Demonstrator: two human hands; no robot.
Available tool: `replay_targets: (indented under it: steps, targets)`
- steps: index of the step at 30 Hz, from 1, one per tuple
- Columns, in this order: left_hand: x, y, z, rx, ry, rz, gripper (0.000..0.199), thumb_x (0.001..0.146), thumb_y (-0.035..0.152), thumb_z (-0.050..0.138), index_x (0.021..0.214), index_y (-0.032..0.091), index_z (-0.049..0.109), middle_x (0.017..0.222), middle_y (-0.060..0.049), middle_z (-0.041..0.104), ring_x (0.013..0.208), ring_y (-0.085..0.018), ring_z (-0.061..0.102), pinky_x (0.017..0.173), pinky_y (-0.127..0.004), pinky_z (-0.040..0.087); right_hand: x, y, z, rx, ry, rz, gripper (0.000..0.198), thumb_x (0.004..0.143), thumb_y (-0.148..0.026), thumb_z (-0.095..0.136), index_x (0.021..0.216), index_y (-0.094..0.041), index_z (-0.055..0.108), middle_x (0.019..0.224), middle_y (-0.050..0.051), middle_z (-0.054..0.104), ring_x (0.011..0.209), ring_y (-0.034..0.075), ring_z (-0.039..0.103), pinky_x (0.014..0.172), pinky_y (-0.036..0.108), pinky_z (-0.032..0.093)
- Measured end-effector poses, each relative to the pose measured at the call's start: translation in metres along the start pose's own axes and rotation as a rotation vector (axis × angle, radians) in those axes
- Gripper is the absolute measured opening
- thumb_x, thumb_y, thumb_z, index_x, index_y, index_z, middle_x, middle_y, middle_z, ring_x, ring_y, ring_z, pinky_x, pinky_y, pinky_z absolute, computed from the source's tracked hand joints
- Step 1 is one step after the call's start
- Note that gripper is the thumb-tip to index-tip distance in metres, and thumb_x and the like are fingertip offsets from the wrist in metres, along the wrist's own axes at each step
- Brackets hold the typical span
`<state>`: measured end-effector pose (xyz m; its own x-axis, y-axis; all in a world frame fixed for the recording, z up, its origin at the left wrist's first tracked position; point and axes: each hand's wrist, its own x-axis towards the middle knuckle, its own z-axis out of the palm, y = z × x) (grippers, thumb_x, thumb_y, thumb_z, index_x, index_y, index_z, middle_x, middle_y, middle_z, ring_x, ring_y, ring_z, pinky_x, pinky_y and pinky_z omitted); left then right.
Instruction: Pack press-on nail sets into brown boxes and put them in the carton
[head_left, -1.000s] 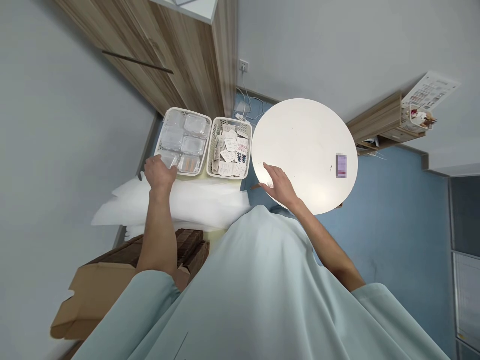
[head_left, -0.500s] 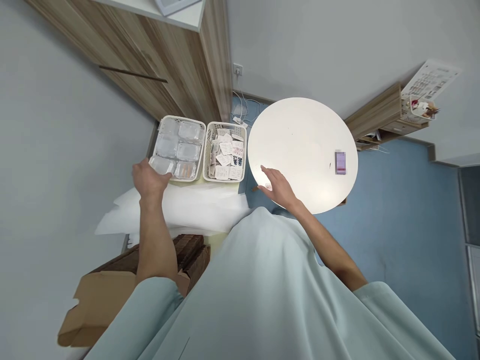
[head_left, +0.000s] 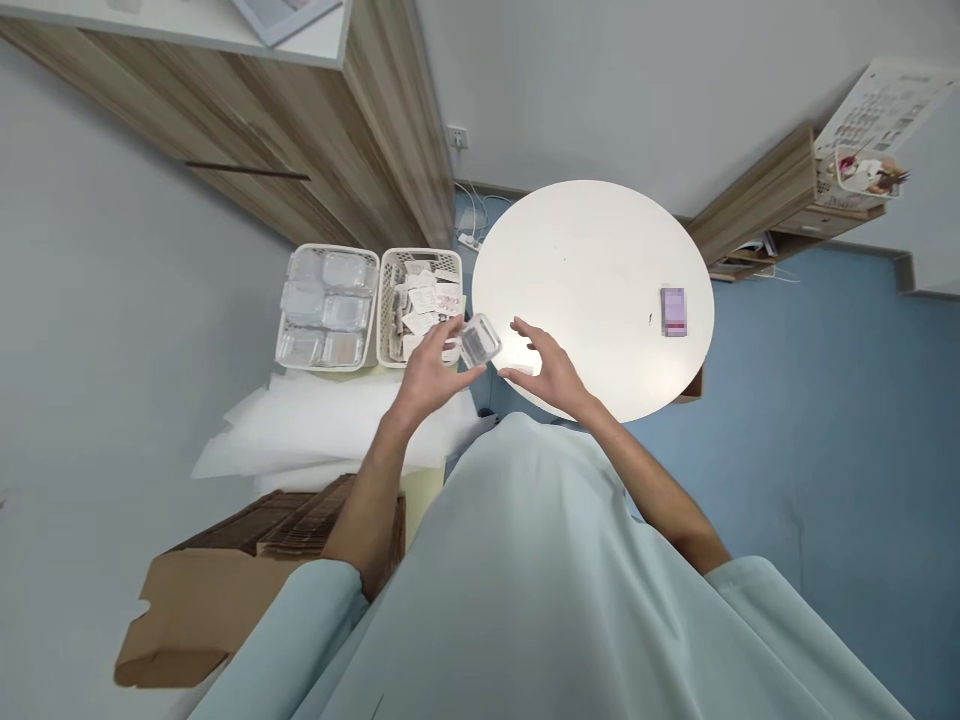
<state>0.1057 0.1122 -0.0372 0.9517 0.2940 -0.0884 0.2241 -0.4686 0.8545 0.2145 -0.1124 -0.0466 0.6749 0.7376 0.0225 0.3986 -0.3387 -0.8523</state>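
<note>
And there, in the left hand (head_left: 431,375), a clear plastic box (head_left: 480,341), tilted, held in the air between the packet basket (head_left: 385,310) and the round white worktop (head_left: 592,270). Fingers of that hand clamped on the box's left side, thumb along the near edge; fingers of the right hand (head_left: 555,375) spread well apart, nothing gripped, just right of the box with a gap between, by a small pale packet (head_left: 523,369) at the worktop's edge. Touching that packet or not, impossible to tell. Looks very light, likely thin moulded plastic: stiff enough at rim and corners, springy on the broad faces. Probably a touch slippery too, so best taken by two opposite sides in a gentle pinch. Squeeze hard mid-wall and risk a dent, a crack or a popped lid. Contents, if any, too unclear to make out, so safest kept level. For a second hold, best the free right side, clear of the left thumb. Over in the left-hand basket (head_left: 372,325), more clear boxes (head_left: 344,312), packed snugly side by side.
</note>
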Motion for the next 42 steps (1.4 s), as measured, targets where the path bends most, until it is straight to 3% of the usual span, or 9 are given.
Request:
replay_targets:
  steps: [6, 14, 19, 23, 30, 39, 42]
  targets:
    - [0.010, 0.060, 0.073, -0.256, -0.162, -0.053, 0.090, 0.079, 0.056, 0.090, 0.158, 0.029, 0.056, 0.157, -0.012, 0.063, 0.145, -0.036, 0.060, 0.124, -0.052, 0.049, -0.028, 0.033, -0.063, 0.229, 0.006, 0.052, 0.095, 0.092, -0.058, 0.083, 0.172, -0.039, 0.036, 0.167, 0.010, 0.053, 0.145, 0.034, 0.058, 0.116, 0.055, 0.054]
    - [0.040, 0.128, 0.186, -0.358, -0.410, -0.110, 0.087, 0.075, 0.052, 0.095, 0.152, 0.027, 0.062, 0.154, -0.012, 0.066, 0.143, -0.037, 0.063, 0.126, -0.057, 0.049, -0.096, 0.097, -0.157, 0.485, 0.029, 0.170, 0.098, 0.085, -0.056, 0.089, 0.169, -0.035, 0.043, 0.167, 0.011, 0.054, 0.150, 0.033, 0.056, 0.120, 0.052, 0.053]
    - [0.051, 0.152, 0.258, -0.413, -0.496, -0.158, 0.084, 0.075, 0.048, 0.096, 0.151, 0.029, 0.065, 0.155, -0.011, 0.065, 0.140, -0.038, 0.065, 0.124, -0.061, 0.050, -0.137, 0.136, -0.203, 0.589, 0.077, 0.298, 0.098, 0.082, -0.057, 0.091, 0.167, -0.036, 0.046, 0.164, 0.010, 0.058, 0.151, 0.034, 0.056, 0.119, 0.054, 0.054]
    - [0.050, 0.164, 0.300, -0.448, -0.535, -0.235, 0.084, 0.074, 0.043, 0.098, 0.150, 0.030, 0.065, 0.157, -0.012, 0.064, 0.139, -0.037, 0.066, 0.123, -0.062, 0.051, -0.164, 0.164, -0.232, 0.610, 0.056, 0.324, 0.091, 0.087, -0.056, 0.086, 0.166, -0.037, 0.047, 0.164, 0.009, 0.058, 0.150, 0.033, 0.057, 0.118, 0.055, 0.053]
    - [0.049, 0.191, 0.340, -0.422, -0.525, -0.300, 0.089, 0.070, 0.045, 0.100, 0.150, 0.028, 0.066, 0.150, -0.014, 0.069, 0.139, -0.038, 0.066, 0.124, -0.064, 0.048, -0.185, 0.196, -0.260, 0.681, 0.026, 0.337, 0.089, 0.084, -0.054, 0.089, 0.163, -0.036, 0.051, 0.162, 0.010, 0.060, 0.147, 0.032, 0.059, 0.115, 0.053, 0.056]
    - [0.057, 0.218, 0.356, -0.270, -0.561, -0.189, 0.088, 0.076, 0.045, 0.094, 0.155, 0.031, 0.059, 0.149, -0.010, 0.068, 0.143, -0.033, 0.062, 0.129, -0.060, 0.042, -0.193, 0.216, -0.268, 0.744, 0.024, 0.317, 0.093, 0.076, -0.050, 0.095, 0.159, -0.035, 0.056, 0.158, 0.009, 0.063, 0.143, 0.032, 0.062, 0.116, 0.053, 0.055]
    - [0.058, 0.222, 0.361, -0.273, -0.560, -0.197, 0.088, 0.076, 0.045, 0.094, 0.155, 0.031, 0.059, 0.152, -0.011, 0.066, 0.140, -0.034, 0.064, 0.126, -0.059, 0.046, -0.197, 0.216, -0.275, 0.736, 0.014, 0.328, 0.094, 0.077, -0.049, 0.095, 0.160, -0.035, 0.055, 0.159, 0.009, 0.062, 0.145, 0.032, 0.061, 0.116, 0.052, 0.055]
